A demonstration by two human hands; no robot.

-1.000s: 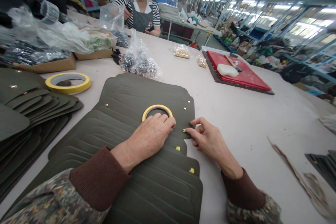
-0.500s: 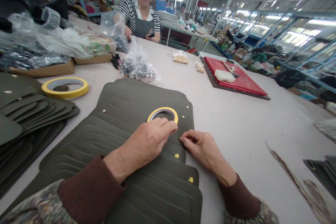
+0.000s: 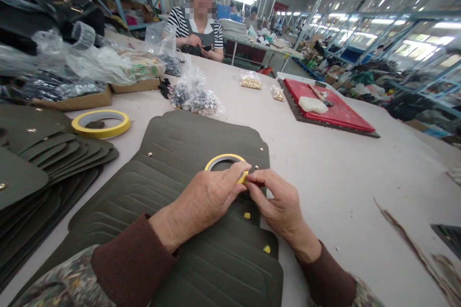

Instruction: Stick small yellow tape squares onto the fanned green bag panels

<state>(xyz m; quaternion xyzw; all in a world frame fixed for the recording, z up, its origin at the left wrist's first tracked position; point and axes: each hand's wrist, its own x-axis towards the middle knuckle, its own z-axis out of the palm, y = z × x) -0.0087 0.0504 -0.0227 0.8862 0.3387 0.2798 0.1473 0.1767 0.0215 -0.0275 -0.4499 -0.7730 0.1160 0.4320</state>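
My left hand (image 3: 212,192) is closed around the near side of a roll of yellow tape (image 3: 224,158), held just above a stack of dark green quilted panels (image 3: 173,177). My right hand (image 3: 279,199) pinches with thumb and fingertips at the roll's right edge, close against the left fingertips; the tape's end seems to be between them, though the fingers mostly cover it. Small yellow tape pieces (image 3: 266,249) stick to the lower panels near their right edges. Small metal studs (image 3: 150,154) show on the top panel.
A second yellow tape roll (image 3: 101,123) lies by more dark green pieces (image 3: 72,153) at left. Clear bags of hardware (image 3: 196,93) stand beyond the panels. A red board (image 3: 327,105) bears a hammer and a white block. Across the table (image 3: 317,172), a person (image 3: 201,33) handles something small.
My right hand has moved up and left to meet the left hand at the tape roll. The person across has drawn a hand from the bag to their front.
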